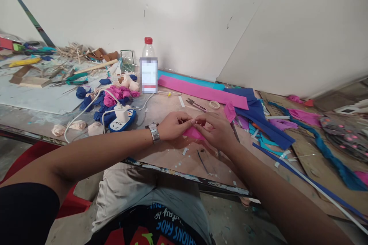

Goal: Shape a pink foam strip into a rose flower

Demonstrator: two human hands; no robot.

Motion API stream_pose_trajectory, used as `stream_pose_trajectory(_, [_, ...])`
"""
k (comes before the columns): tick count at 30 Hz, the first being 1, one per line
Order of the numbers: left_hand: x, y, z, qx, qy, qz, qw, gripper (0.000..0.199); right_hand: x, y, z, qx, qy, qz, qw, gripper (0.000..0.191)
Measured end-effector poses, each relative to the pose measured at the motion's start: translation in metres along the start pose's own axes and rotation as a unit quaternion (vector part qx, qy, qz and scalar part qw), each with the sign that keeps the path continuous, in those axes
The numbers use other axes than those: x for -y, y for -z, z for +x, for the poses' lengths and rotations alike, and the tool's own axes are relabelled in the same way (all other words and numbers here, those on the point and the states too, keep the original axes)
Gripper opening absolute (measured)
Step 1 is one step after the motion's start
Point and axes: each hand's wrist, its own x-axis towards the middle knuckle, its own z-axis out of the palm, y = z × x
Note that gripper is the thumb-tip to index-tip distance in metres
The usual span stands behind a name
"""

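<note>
Near the front of the table, both my hands meet over a small piece of pink crepe paper (193, 133). My left hand (176, 125), with a metal watch at the wrist, pinches the paper's upper edge between thumb and fingers. Opposite it, my right hand (216, 130) closes on the same piece, fingertips touching the left ones. Just beyond lie small scissors (196, 104) and a roll of tape (214, 104). A long folded pink crepe strip (201, 92) stretches behind them, over a light-blue one (186, 79).
Left of my hands sit a blue power strip (123, 122) with a white cable and a heap of crepe paper flowers (115, 95). A bottle (148, 49) stands by the wall behind a phone (148, 75). Blue paper strips (270, 130) and cardboard (306, 157) cover the right side.
</note>
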Motion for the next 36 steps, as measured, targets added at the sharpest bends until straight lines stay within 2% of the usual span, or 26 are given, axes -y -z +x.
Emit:
stream_pose_trajectory(9, [-0.0010, -0.0027, -0.0019, -0.013, 0.010, 0.011, 1.000, 0.042, 0.0019, 0.0017, -0.0005, 0.020, -0.028, 0.030, 0.999, 0.022])
stream_pose_trajectory(36, [-0.0030, -0.0028, -0.0036, -0.004, 0.022, 0.016, 1.000, 0.041, 0.0038, 0.0019, 0.0013, 0.053, -0.049, 0.036, 0.997, 0.025])
